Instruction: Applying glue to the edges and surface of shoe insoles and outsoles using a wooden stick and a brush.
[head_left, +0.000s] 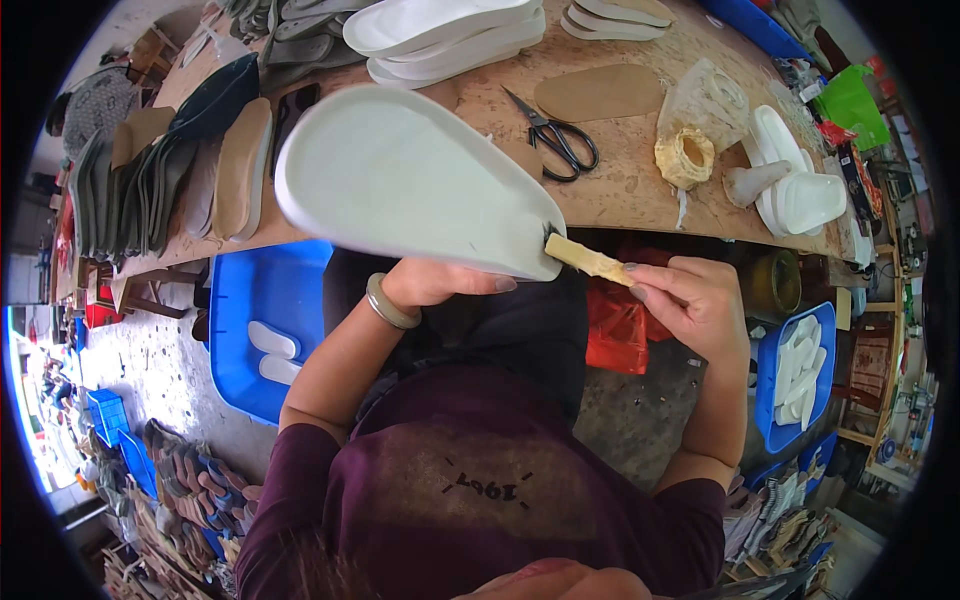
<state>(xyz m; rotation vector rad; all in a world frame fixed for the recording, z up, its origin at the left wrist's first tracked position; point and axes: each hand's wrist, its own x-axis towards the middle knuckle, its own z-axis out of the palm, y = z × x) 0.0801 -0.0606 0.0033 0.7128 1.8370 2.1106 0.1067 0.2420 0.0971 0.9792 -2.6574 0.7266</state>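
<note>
Head view: left hand (pixel 435 283) grips the lower edge of a white sole (pixel 410 180), held tilted above the near edge of the desk (pixel 620 190). Right hand (pixel 690 300) pinches a yellowish brush (pixel 590 261), its dark tip touching the sole's end. Black scissors (pixel 555 135) lie on the desk just behind; blue bin (pixel 265 320) below left.

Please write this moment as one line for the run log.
left hand: holds white sole | right hand: holds glue brush, tip at sole edge

A large white sole (pixel 400 180), held tilted above the workbench edge, meets a glue-stained brush (pixel 588 260).
</note>
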